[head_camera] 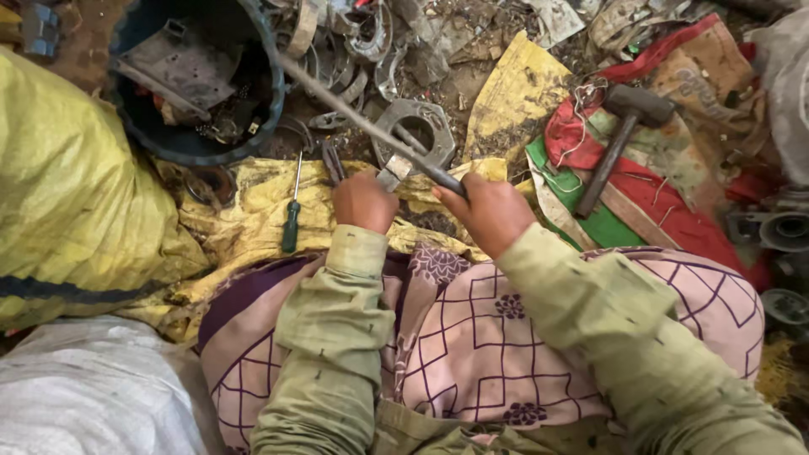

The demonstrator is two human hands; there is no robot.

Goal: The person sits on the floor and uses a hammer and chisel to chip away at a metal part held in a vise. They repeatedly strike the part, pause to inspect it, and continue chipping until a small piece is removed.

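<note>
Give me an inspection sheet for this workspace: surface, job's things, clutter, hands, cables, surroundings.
Surface: yellow sacking spread over dirt ground, crumpled and stained.
Job's things: long metal rod running diagonally from the bucket side down to the right hand; small metal piece at the left hand, touching the rod.
Clutter: green-handled screwdriver, hammer on red and green cloth, hexagonal metal ring, loose scrap metal.
Hands: left hand closed on the small metal piece; right hand closed on the rod.
Cables: thin loose wire near the hammer.
Surroundings: dark bucket holding metal parts, yellow sack at left.
</note>
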